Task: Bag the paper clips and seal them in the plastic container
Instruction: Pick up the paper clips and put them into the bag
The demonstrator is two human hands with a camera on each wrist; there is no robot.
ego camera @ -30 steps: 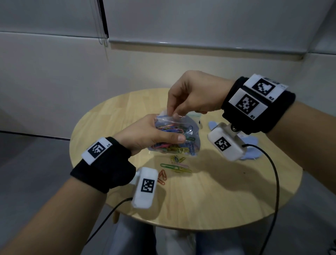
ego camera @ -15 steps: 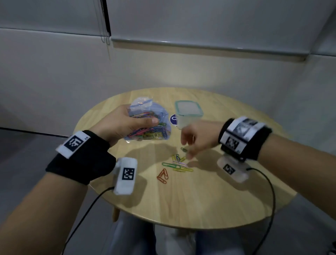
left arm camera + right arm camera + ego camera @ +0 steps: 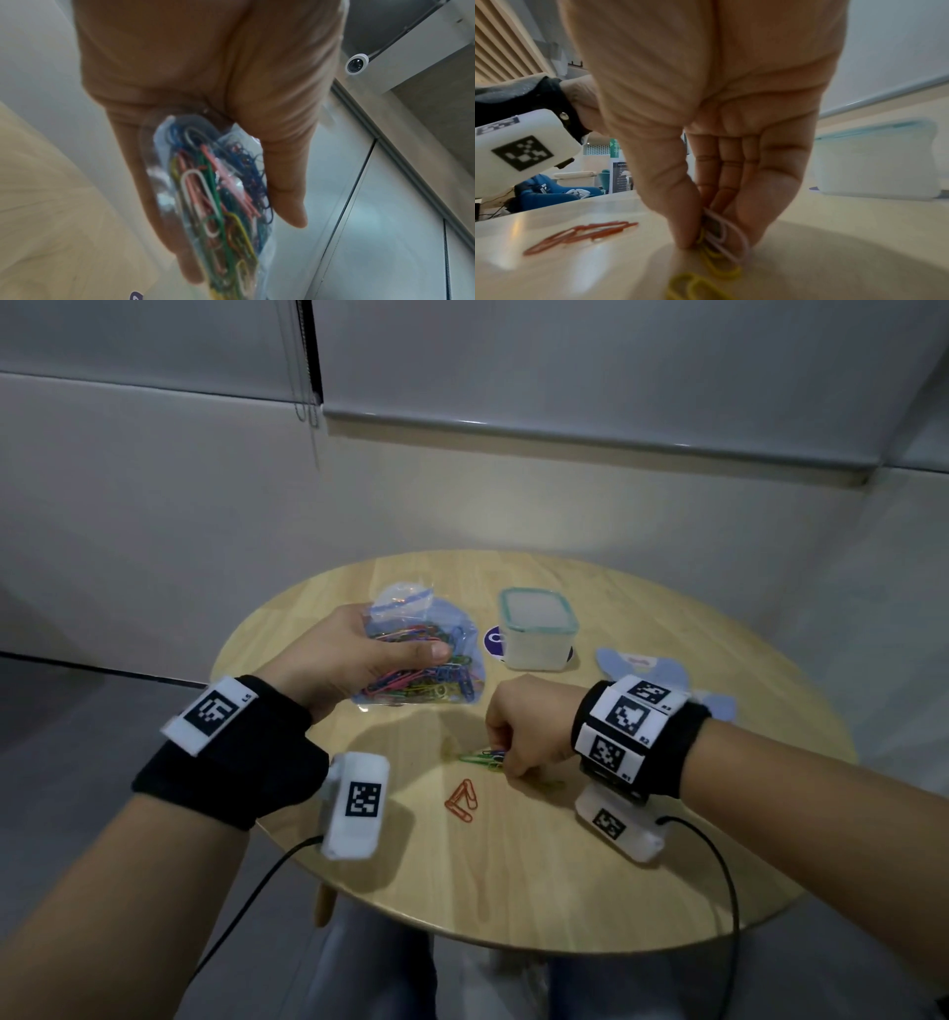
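Your right hand [image 3: 524, 729] is down on the table [image 3: 565, 880], and its thumb and fingers [image 3: 734, 168] pinch a few loose clips [image 3: 721, 235], a pale one and some yellow ones. Your left hand [image 3: 349, 654] holds the clear bag [image 3: 426, 654] up just above the table, with the thumb pressed across the front of it. You are at the step of picking up the last clips, I think. Next you need to lift this pinch without dropping any, bring it to the top of the bag, and let go inside. The bag mouth looks floppy, so it may need to be held wide. The bag is already stuffed with clips in many colors. 2 or 3 orange clips [image 3: 462, 801] lie on the table near your right hand, and they wait for a later grab. The plastic container [image 3: 538, 629] sits at the far side of the table, well apart from both hands. It looks empty, though I cannot tell for sure. A light blue lid [image 3: 662, 672] lies beside it, to the right.
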